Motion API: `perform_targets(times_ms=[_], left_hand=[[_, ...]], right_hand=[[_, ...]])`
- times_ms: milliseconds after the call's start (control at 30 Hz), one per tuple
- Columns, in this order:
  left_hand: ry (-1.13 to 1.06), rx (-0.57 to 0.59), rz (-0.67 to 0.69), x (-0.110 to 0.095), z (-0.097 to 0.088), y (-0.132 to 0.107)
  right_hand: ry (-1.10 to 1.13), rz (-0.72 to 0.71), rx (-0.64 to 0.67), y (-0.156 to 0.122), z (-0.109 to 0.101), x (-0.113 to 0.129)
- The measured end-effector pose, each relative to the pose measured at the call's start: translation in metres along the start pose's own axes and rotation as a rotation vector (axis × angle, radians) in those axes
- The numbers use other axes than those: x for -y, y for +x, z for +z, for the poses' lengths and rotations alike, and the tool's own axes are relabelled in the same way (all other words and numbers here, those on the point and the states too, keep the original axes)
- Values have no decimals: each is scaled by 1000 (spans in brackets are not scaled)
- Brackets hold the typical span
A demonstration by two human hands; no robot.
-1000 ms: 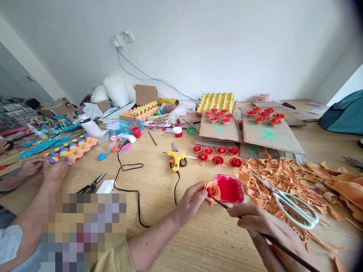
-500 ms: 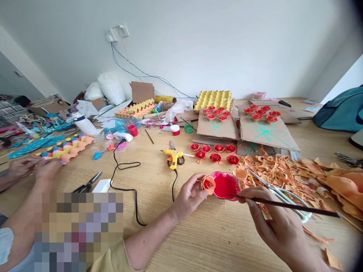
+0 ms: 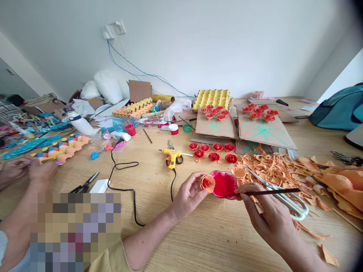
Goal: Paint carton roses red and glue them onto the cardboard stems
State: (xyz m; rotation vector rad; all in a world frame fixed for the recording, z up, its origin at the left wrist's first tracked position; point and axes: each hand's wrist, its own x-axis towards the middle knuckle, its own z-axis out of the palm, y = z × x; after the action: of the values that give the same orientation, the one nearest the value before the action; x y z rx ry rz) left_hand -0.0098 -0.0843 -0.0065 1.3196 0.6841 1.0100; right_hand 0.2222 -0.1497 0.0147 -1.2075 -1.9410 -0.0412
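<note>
Paper rose [image 3: 207, 183], orange with a red centre, is sitting just above the surface near its front edge, left hand [image 3: 185, 196] fingers closing around its base. Right hand [image 3: 269, 219] fingers are gripping a thin brush [image 3: 278, 191], tip resting in the red paint dish [image 3: 224, 184] just beside the rose. Scissors [image 3: 286, 198] are lying behind the right hand; the glue gun [image 3: 171, 155] is lying toward mid-surface.

I read the table [image 3: 198, 234] as light wood, matt, grain visible. Rose [image 3: 207, 183]: rough matt paper pulp, orange, red paint at centre. Paint dish [image 3: 224, 184]: glossy wet red. Brush [image 3: 269, 192] handle: dark, smooth. Scissors [image 3: 283, 196]: shiny metal blades, pale plastic handles. Glue gun [image 3: 172, 155]: yellow plastic.
</note>
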Motion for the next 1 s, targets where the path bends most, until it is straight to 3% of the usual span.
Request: perform_targets(times_ms=[167,333,467,600,1000], left_hand=[[-10,-6,-6,-1,0,0],[-17,-13,-50,-1,0,1],[-40,18,-63,3,-1,1],[-70,44,-66,4,-2,2],[-68,6,-83,0,0,3]], right_hand=[[36,41,-12,1,-2,-1],[170,69,-132,-1,-7,2],[286,-68,-75,-6,-11,9],[258,-245,45,-10,-12,12],[73,-434,103,1,-18,22]])
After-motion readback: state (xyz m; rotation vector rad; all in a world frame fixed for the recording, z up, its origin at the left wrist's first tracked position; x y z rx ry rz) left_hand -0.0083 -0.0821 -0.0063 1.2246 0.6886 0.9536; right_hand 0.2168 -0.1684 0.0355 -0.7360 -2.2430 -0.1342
